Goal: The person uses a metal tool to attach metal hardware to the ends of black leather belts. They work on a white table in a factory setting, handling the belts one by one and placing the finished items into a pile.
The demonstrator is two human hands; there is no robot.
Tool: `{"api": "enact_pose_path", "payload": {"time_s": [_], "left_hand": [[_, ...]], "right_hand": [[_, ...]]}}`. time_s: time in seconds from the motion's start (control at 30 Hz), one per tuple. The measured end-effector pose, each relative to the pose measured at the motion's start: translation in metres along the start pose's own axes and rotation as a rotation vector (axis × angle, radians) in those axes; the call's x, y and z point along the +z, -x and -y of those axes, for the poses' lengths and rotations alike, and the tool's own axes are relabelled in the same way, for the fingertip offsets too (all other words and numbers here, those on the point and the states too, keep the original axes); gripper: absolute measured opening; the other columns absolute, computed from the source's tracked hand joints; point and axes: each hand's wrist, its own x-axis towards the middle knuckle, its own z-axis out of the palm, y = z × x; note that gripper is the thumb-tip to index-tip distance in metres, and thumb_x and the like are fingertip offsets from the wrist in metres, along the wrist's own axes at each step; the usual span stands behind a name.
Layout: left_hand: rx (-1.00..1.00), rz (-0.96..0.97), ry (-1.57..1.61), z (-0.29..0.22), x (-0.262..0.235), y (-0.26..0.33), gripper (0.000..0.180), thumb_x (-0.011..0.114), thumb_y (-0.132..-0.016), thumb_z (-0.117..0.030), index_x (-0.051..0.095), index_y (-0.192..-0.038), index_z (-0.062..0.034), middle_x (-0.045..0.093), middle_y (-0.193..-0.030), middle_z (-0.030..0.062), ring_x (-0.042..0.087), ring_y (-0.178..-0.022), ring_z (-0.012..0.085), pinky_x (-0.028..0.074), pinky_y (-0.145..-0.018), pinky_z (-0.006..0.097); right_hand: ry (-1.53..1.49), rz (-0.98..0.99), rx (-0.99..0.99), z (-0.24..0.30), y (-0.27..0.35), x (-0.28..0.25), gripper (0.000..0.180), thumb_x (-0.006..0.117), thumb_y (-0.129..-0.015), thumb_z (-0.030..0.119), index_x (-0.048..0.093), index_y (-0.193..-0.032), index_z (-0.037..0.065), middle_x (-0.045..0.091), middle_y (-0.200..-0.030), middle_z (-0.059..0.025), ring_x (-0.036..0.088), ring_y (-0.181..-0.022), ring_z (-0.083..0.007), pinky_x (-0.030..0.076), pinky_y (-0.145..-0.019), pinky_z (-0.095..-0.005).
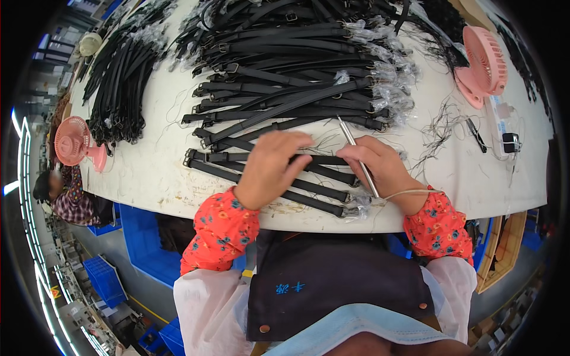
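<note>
Black straps lie right under L hand, running out both sides of it. L hand's palm-down, thumb a bit apart from fingers; can't tell if it's gripping a strap. R hand, nr the straps' right ends, pinches a silver pen-shaped tool, one end pointing away from the wrist; thin cord passes by that wrist. Big strap pile beyond both hands, w/ clear plastic on its right ends. Loose threads, black pen & pink fan off to right of R hand. 2nd strap bunch & another pink fan well left of L hand.
</note>
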Motion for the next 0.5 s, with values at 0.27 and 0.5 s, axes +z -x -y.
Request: {"api": "enact_pose_path", "payload": {"time_s": [0.27,0.5], "left_hand": [[-0.185,0.066,0.197,0.016,-0.011,0.0,0.011,0.073,-0.087,-0.005,0.071,-0.096,0.0003,0.071,-0.086,0.0118,0.066,-0.074,0.0267,0.053,-0.067,0.033],[-0.027,0.254,-0.204,0.014,-0.045,-0.014,0.013,0.074,-0.08,-0.006,0.07,-0.092,-0.0037,0.069,-0.099,0.0105,0.065,-0.093,0.0296,0.052,-0.083,0.037]], "right_hand": [[0.135,-0.139,-0.006,0.002,-0.007,-0.012,0.024,0.072,-0.087,0.002,0.066,-0.11,0.009,0.063,-0.083,-0.0104,0.064,-0.071,-0.0311,0.052,-0.062,-0.0404],[0.356,-0.262,0.018,-0.013,-0.011,-0.029,0.03,0.07,-0.085,-0.001,0.065,-0.113,0.008,0.065,-0.085,-0.0111,0.063,-0.082,-0.0342,0.051,-0.074,-0.0428]]}}
